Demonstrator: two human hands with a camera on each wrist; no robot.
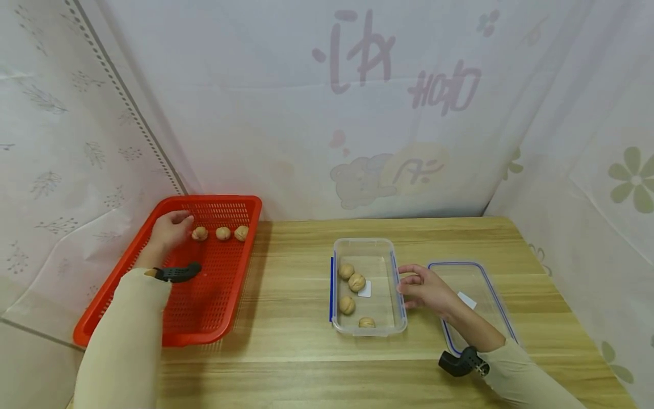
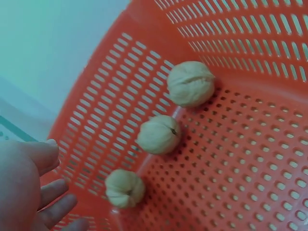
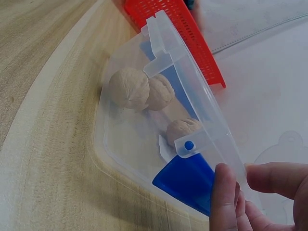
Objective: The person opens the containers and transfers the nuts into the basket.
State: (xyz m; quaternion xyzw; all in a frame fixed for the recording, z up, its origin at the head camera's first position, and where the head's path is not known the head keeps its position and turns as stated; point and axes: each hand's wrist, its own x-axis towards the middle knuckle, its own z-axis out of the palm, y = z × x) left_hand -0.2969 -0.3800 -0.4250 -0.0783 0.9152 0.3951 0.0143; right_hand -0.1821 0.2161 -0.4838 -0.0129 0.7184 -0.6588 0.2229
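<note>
Right of centre in the head view, the right hand (image 1: 426, 291) pinches the clear container (image 1: 382, 307), its long axis running top to bottom. At left, the left hand (image 1: 171, 230), fingers apart, nears walnuts (image 1: 222, 233) in the red basket (image 1: 204, 295), which slants lower left.

Passage between the red basket (image 1: 241, 278) and the box (image 1: 380, 267) is free. The right hand (image 1: 423, 288) blocks the box's right side; 3 walnuts (image 1: 222, 233) line the basket's far end.

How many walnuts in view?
7 walnuts: three in the red basket along its far wall; four in the clear container: two back left, one nearer left, one at the near wall. Left hand may hide more.
</note>
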